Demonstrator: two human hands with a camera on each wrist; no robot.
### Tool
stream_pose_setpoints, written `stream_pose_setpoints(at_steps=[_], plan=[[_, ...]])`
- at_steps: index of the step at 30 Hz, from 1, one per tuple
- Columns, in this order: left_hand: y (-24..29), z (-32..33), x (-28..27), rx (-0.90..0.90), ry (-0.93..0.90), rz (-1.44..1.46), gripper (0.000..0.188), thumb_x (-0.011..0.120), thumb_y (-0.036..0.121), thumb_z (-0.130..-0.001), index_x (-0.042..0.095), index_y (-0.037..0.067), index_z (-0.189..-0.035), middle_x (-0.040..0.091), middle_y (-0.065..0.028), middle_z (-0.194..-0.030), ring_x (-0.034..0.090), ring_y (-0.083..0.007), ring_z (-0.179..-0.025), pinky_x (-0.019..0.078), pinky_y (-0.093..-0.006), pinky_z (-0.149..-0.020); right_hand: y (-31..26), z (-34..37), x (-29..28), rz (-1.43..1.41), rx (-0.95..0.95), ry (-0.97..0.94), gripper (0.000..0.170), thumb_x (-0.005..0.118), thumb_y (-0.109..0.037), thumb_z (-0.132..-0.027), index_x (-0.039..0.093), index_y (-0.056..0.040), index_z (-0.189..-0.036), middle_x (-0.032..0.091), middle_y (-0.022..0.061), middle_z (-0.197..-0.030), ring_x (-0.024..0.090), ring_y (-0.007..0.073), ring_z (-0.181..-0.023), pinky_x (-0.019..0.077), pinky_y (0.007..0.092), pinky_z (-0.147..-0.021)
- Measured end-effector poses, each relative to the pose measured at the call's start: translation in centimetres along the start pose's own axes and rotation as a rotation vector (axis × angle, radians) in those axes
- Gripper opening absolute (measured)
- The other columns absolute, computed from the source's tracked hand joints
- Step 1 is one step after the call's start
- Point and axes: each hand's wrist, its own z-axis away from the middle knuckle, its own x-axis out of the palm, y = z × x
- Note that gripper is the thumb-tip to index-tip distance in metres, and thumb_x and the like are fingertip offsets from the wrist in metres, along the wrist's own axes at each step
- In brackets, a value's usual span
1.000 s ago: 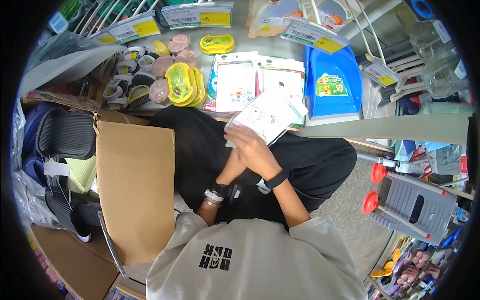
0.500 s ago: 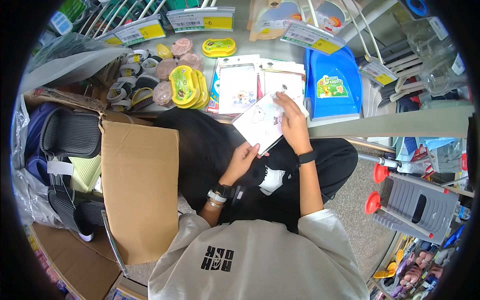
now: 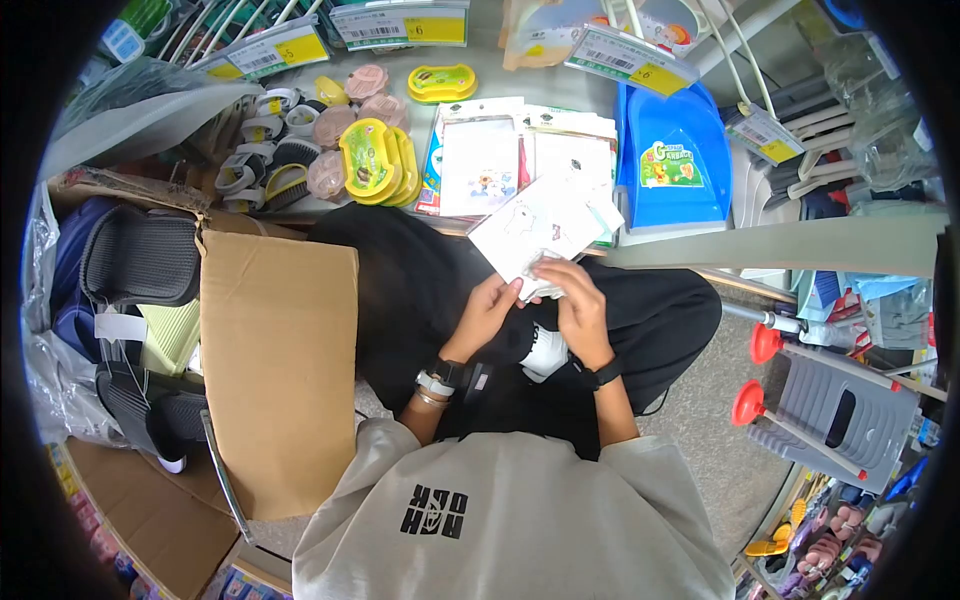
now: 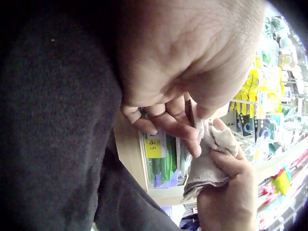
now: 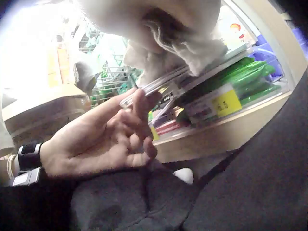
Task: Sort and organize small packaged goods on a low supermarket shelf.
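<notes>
A flat white packet (image 3: 520, 228) with small printed drawings is held tilted over the person's lap, its far edge overlapping the goods on the shelf. The left hand (image 3: 485, 312) pinches its near corner between thumb and fingers. In the right wrist view the packet's thin clear edge (image 5: 159, 84) shows between those fingers. The right hand (image 3: 583, 310) grips a crumpled greyish-white cloth (image 4: 207, 168) at the packet's near edge. The cloth hangs in folds from that hand, close over the packet.
Similar white packets (image 3: 478, 165) lie on the shelf ahead, with yellow-green oval packs (image 3: 370, 160), brushes and a blue dustpan (image 3: 680, 190) beside them. An open cardboard box flap (image 3: 280, 380) stands to the left, near sandals. Red plungers (image 3: 748, 402) lie to the right.
The right hand went from the near left corner to the packet's far right part, then back to its near edge with the cloth. The left hand keeps the near corner.
</notes>
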Motion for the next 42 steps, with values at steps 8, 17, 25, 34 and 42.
stream_pose_setpoints(at_steps=[8, 17, 25, 34, 42], plan=[[0.3, -0.2, 0.0, -0.035, -0.037, 0.005, 0.029, 0.046, 0.023, -0.102, 0.058, -0.004, -0.103, 0.07, -0.0125, -0.09, 0.056, -0.0077, -0.075, 0.0446, -0.0228, -0.07, 1.9, -2.5, -3.4, 0.053, 0.031, 0.25, 0.044, 0.038, 0.018, -0.073, 0.064, 0.003, -0.104, 0.064, 0.0168, -0.114, 0.057, 0.0308, -0.116, 0.0416, 0.0368, -0.101], [0.1, -0.4, -0.1, -0.06, -0.04, 0.023, 0.03, 0.048, 0.023, -0.101, 0.057, -0.006, -0.105, 0.067, -0.0102, -0.095, 0.066, -0.0141, -0.083, 0.0463, -0.0227, -0.069, 2.9, 0.5, -1.0, 0.097, -0.012, 0.12, 0.041, 0.041, 0.017, -0.071, 0.068, 0.0001, -0.096, 0.067, 0.0132, -0.108, 0.056, 0.0319, -0.118, 0.0368, 0.0446, -0.105], [0.6, -0.5, 0.4, -0.101, -0.007, 0.034, 0.031, 0.045, 0.022, -0.102, 0.057, -0.003, -0.115, 0.069, -0.0106, -0.093, 0.062, -0.0112, -0.079, 0.0454, -0.024, -0.069, 3.5, 0.7, -0.9, 0.049, -0.03, 0.166, 0.038, 0.042, 0.015, -0.067, 0.068, -0.0004, -0.089, 0.069, 0.0117, -0.102, 0.059, 0.0311, -0.112, 0.039, 0.0445, -0.102], [0.6, -0.6, 0.4, -0.103, -0.009, 0.045, 0.031, 0.046, 0.021, -0.102, 0.055, -0.005, -0.116, 0.067, -0.0102, -0.1, 0.065, -0.0145, -0.082, 0.0463, -0.024, -0.069, 4.0, 0.7, -0.1, 0.089, -0.035, 0.19, 0.033, 0.043, 0.014, -0.069, 0.067, -0.0006, -0.086, 0.068, 0.0108, -0.102, 0.059, 0.0308, -0.111, 0.0405, 0.0435, -0.101], [0.6, -0.8, 0.6, -0.102, 0.007, 0.022, 0.032, 0.043, 0.023, -0.103, 0.056, -0.003, -0.115, 0.069, -0.0109, -0.092, 0.062, -0.0101, -0.079, 0.045, -0.0237, -0.069, 4.1, 0.4, -0.1, 0.134, -0.051, 0.185, 0.032, 0.044, 0.013, -0.069, 0.067, -0.0009, -0.086, 0.068, 0.0107, -0.102, 0.059, 0.0307, -0.112, 0.0398, 0.0439, -0.101]])
